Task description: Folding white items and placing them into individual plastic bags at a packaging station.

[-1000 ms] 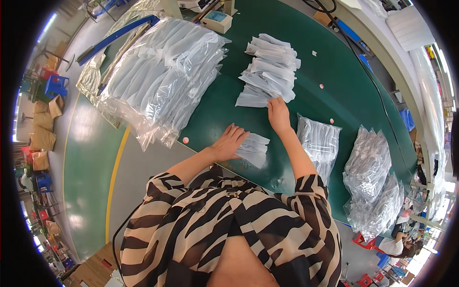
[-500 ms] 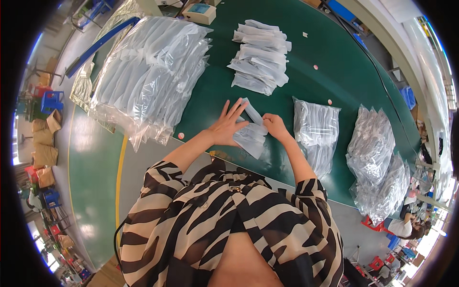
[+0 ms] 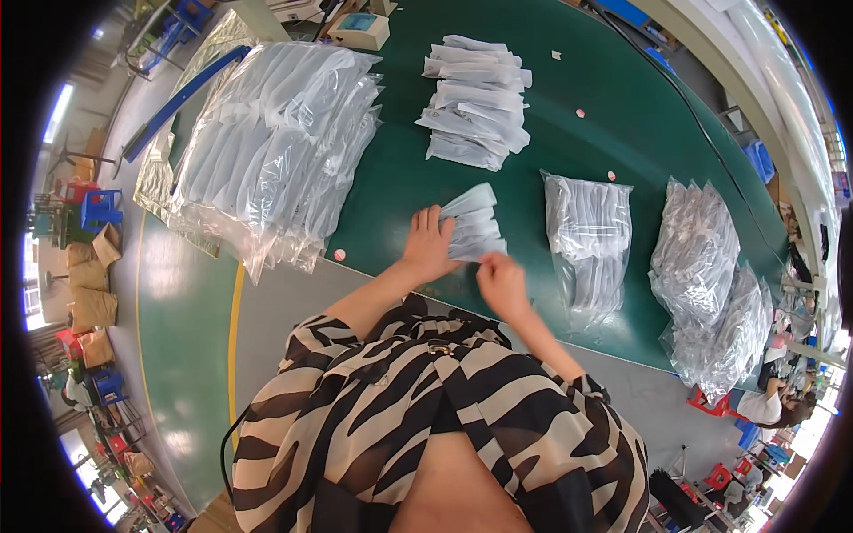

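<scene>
A small bundle of white translucent packets (image 3: pixel 477 222) lies fanned out on the green table just in front of me. My left hand (image 3: pixel 430 245) grips its left end, fingers bent over the packets and the thumb mostly hidden. At the lower right corner of the bundle is my right hand (image 3: pixel 503 286), closed, its fingertips touching the edge there. Whether a packet is pinched in those fingers is hard to make out. Beyond the bundle, a longer row of similar packets (image 3: pixel 475 102) lies in overlapping layers.
To the left stands a large clear bag (image 3: pixel 275 151) packed with the same packets. On the right are a smaller filled bag (image 3: pixel 588 235) and more filled bags (image 3: pixel 697 253) near the table's edge. A small beige device (image 3: pixel 360 32) sits at the back; a black cable (image 3: pixel 689 107) crosses the far right.
The packets, angled apart before, now lie together in a fan. My left hand's spread fingers have drawn in over their left end. My right hand has come down toward me.
</scene>
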Available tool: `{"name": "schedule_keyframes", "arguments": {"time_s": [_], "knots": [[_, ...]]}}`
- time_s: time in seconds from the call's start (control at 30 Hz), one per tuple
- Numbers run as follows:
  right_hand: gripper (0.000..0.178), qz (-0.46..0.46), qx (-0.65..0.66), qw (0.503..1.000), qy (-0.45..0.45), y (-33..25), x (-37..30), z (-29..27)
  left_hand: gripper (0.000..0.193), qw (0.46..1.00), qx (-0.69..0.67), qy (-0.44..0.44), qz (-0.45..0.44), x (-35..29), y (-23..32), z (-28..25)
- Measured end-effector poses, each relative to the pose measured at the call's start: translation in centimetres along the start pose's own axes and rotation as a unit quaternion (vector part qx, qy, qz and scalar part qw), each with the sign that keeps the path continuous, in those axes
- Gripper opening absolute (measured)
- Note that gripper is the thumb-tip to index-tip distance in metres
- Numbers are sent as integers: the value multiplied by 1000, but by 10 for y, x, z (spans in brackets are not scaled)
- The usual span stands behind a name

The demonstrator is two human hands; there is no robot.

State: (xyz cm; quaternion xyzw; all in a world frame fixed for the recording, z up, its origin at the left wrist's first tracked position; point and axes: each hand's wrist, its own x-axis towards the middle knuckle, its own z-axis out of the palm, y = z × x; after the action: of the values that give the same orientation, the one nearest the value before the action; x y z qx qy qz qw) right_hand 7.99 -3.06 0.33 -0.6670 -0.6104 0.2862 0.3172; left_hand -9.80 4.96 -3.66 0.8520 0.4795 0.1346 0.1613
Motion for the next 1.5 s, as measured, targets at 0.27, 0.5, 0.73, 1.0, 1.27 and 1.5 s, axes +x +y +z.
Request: {"name": "schedule_keyframes", "arguments": {"time_s": [0.27, 0.5, 0.73, 1.0, 1.27, 1.5], "knots": [[60, 63, -78, 994, 40, 20, -8, 23, 62, 988, -68, -118, -70, -10, 51, -17], [98, 37, -237, 968, 72, 19, -12, 10, 45, 983, -157, -87, 23, -18, 63, -6], [102, 59, -236, 965, 103, 17, -7, 2, 43, 984, -140, -93, 59, 33, 25, -25], [106, -20, -177, 983, 34, 40, 14, -4, 42, 922, -343, 31, 178, 100, 24, 19], [108, -4, -197, 975, 101, 37, 8, 2, 27, 919, -335, -20, 207, 116, 20, 46], [94, -97, -167, 977, 88, 83, 37, -25, 20, 911, -386, -52, 133, 123, 31, 59]]}}
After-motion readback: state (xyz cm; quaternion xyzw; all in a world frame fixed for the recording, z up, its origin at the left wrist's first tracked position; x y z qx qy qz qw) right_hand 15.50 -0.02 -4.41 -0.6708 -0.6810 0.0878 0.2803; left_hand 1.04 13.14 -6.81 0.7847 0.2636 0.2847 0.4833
